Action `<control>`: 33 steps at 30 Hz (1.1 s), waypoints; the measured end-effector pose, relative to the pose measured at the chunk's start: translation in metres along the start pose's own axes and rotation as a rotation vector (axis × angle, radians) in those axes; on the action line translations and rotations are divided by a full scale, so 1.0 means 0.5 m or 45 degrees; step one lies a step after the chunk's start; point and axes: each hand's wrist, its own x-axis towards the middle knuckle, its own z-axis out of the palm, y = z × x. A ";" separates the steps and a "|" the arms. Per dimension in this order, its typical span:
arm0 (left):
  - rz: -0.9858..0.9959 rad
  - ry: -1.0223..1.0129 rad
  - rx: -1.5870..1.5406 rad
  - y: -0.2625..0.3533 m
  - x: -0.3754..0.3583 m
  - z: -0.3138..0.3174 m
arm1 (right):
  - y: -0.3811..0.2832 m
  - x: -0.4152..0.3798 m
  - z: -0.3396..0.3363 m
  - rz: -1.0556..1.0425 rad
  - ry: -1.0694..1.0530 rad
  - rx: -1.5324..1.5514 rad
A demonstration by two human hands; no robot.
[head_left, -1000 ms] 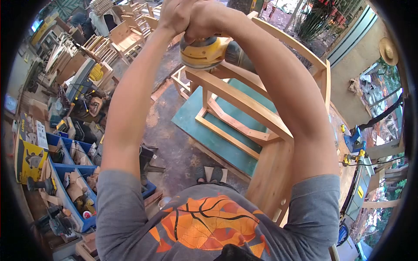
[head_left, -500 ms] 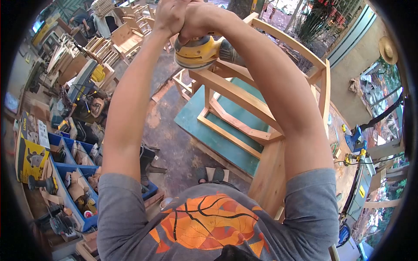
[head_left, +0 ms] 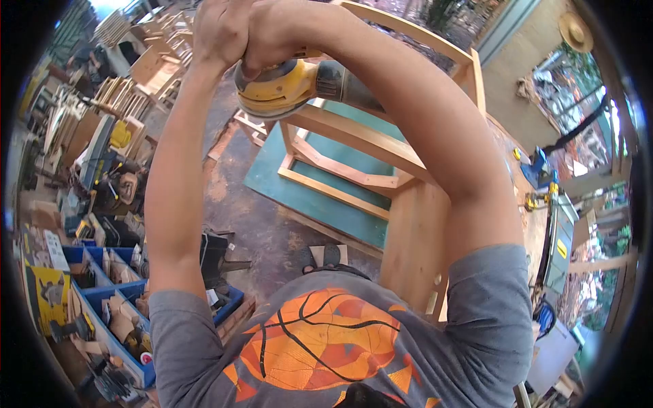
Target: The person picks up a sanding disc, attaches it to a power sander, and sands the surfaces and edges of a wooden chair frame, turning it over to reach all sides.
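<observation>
A yellow and black orbital sander is at the top of the view, its round pad against the end of a wooden chair frame. My right hand is closed round the sander's head. Pressed beside it, my left hand is also closed on the sander's top, its fingertips partly hidden and near the frame edge. A dark hose or dust canister sticks out of the sander and passes behind my right forearm. The chair frame lies tipped over on a green board.
On the left stand a blue divided bin with scraps and tools, a yellow tool box and stacked chair parts. A workbench with a blue tool is on the right. Another person is far back left.
The view has shifted, so the sander, both hands and the chair frame appear farther left. Both hands stay on the sander, which remains at the end of the wooden frame.
</observation>
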 end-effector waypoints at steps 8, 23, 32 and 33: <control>-0.217 -0.178 -0.520 0.090 0.000 0.112 | 0.024 -0.164 -0.064 0.078 -0.176 0.186; 0.233 -0.091 -0.861 0.376 -0.007 0.320 | 0.034 -0.525 -0.098 0.396 -0.008 0.174; 0.133 -0.106 -0.839 0.490 0.011 0.455 | 0.053 -0.683 -0.114 0.660 0.099 0.157; 0.136 -0.103 -0.835 0.489 0.012 0.465 | 0.061 -0.686 -0.118 0.656 0.102 0.154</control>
